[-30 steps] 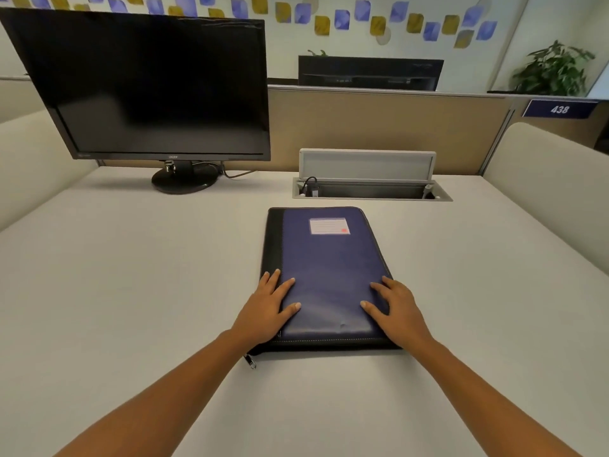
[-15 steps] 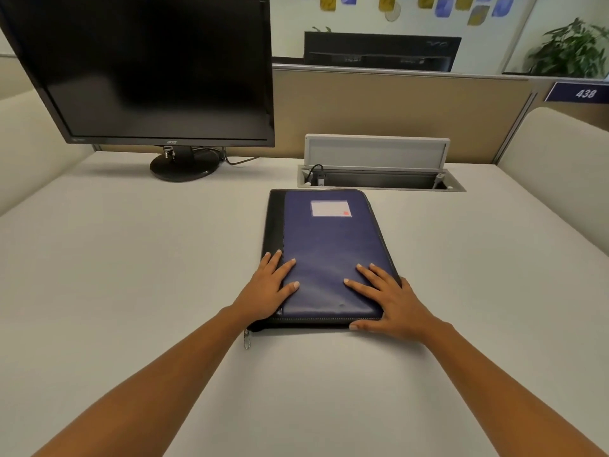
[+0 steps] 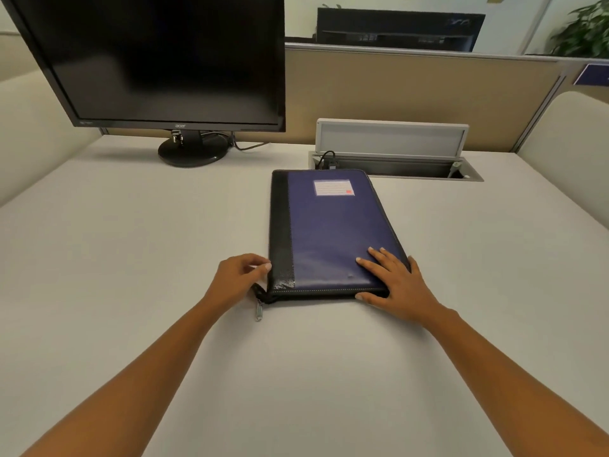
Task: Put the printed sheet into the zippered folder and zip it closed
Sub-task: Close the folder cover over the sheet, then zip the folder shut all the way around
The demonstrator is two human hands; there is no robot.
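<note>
A blue zippered folder (image 3: 329,232) with a black spine strip and a small label lies closed and flat on the desk. Its metal zip pull (image 3: 259,312) dangles off the near left corner onto the desk. My right hand (image 3: 392,282) rests flat on the folder's near right corner, fingers spread, thumb at the front edge. My left hand (image 3: 235,280) sits on the desk just left of the spine, fingers curled, fingertips touching the folder's left edge above the zip pull. No printed sheet is in view.
A black monitor (image 3: 164,61) on a round stand stands at the back left. Behind the folder a cable box (image 3: 395,159) is set into the desk with its lid up. A beige partition (image 3: 412,94) closes the back; padded side panels flank the desk.
My left hand came off the folder's cover and moved left to its spine edge, fingers curling. My right hand slid toward the near right corner. The camera tilted downward.
</note>
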